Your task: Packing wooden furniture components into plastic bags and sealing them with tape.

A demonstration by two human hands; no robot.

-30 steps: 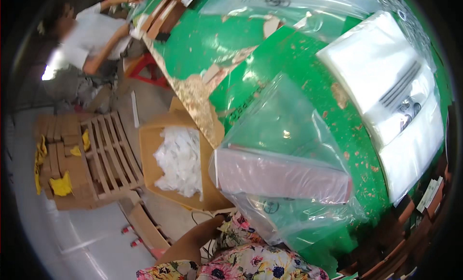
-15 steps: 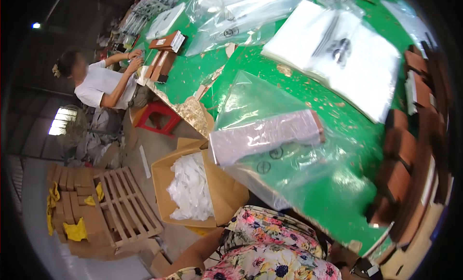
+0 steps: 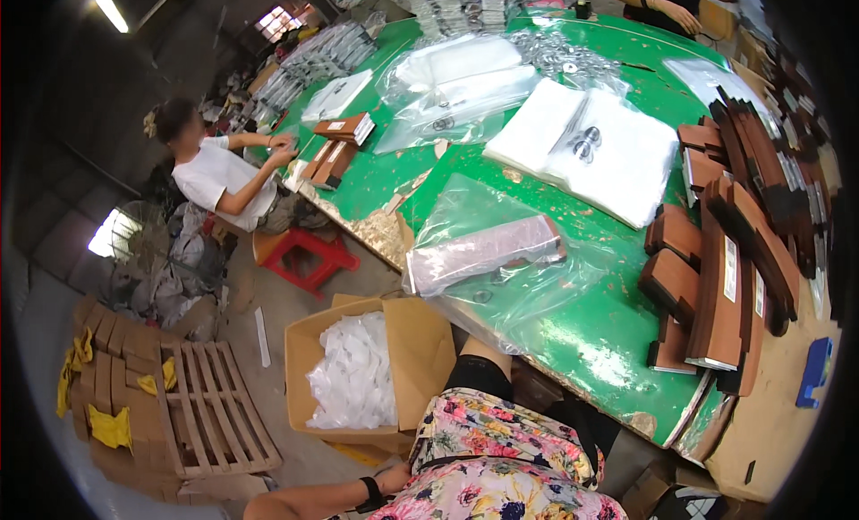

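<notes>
While the left forearm lies low along the bottom edge, the left hand [image 3: 394,478] rests against the floral dress [image 3: 501,466] at the hip, wearing a dark wristband; whether its fingers are spread or closed cannot be told. The right hand is out of view. Nearest to the left hand stands an open carton [image 3: 420,359] on the floor, filled with white bags [image 3: 353,377]. On the green table [image 3: 608,341], just above the lap, lies a pinkish flat box [image 3: 488,251] inside a clear bag [image 3: 519,287] (the bag hangs slightly over the table edge). Brown boxes [image 3: 725,278] are stacked at the right, white packets [image 3: 591,149] lie further back. A person in a white shirt [image 3: 215,175] sits at the far left side of the table beside a red stool [image 3: 304,256]. A wooden pallet [image 3: 210,413] lies on the floor at the left.
</notes>
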